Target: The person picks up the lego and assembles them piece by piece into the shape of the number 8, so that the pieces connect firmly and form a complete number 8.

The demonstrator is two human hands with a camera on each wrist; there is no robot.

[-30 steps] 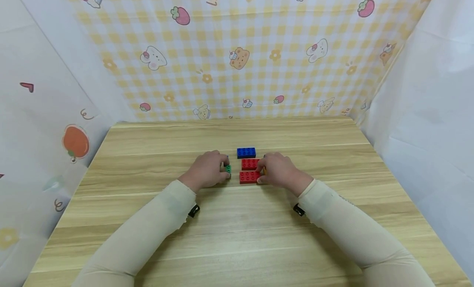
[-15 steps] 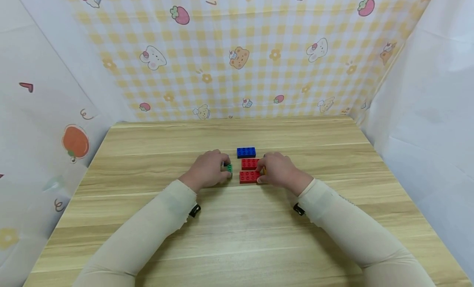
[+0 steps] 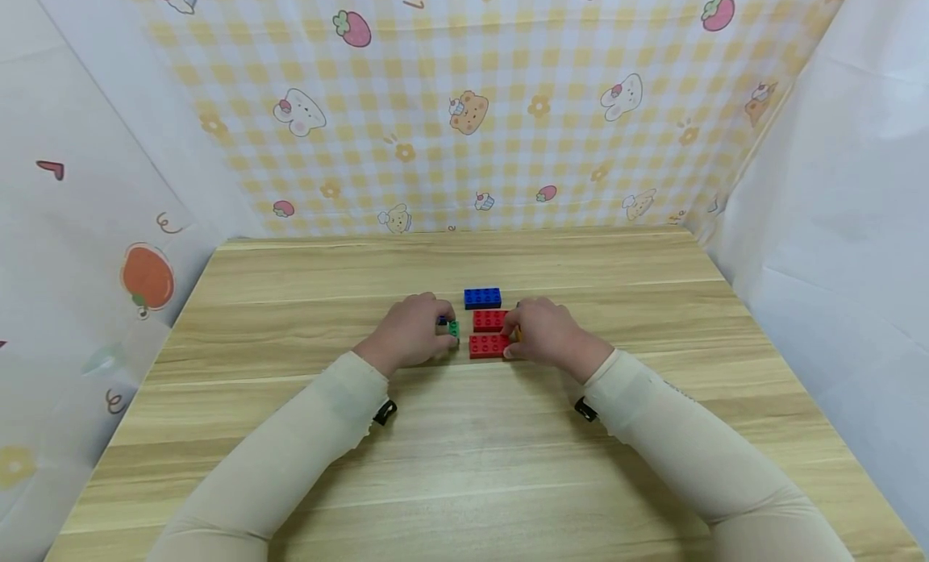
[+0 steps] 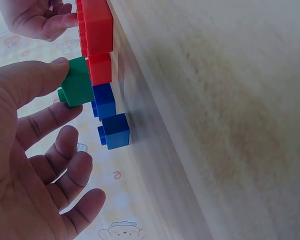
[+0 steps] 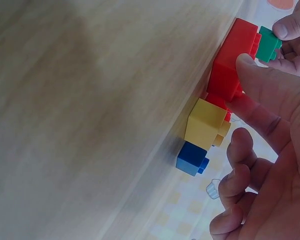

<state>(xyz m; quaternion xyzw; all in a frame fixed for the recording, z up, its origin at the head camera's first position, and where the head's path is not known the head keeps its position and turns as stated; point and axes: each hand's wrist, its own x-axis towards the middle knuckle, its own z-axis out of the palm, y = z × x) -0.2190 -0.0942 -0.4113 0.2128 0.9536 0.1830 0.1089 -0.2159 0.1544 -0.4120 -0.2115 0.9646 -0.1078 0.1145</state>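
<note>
My left hand [image 3: 414,332] pinches a small green brick [image 4: 77,82] between thumb and index finger; the other fingers are loosely bent. The green brick is raised to about stud height, just left of the front red brick [image 3: 485,347]. At that red brick's right end, my right hand [image 3: 546,336] grips it with thumb and index finger. Behind it lies a second red brick [image 3: 488,320]. In the right wrist view a yellow brick [image 5: 205,122] sits beside the second red brick, mostly hidden by my right hand in the head view.
A long blue brick [image 3: 482,298] lies farther back on the wooden table [image 3: 464,465]. A small blue brick [image 3: 442,320] peeks out past my left fingers. Another blue brick [image 5: 190,157] stands beyond the yellow one. A checked cloth [image 3: 537,143] hangs behind the table.
My left hand has shifted slightly right with the green brick, bringing it closer to the front red brick. The right hand has stayed on the red brick.
</note>
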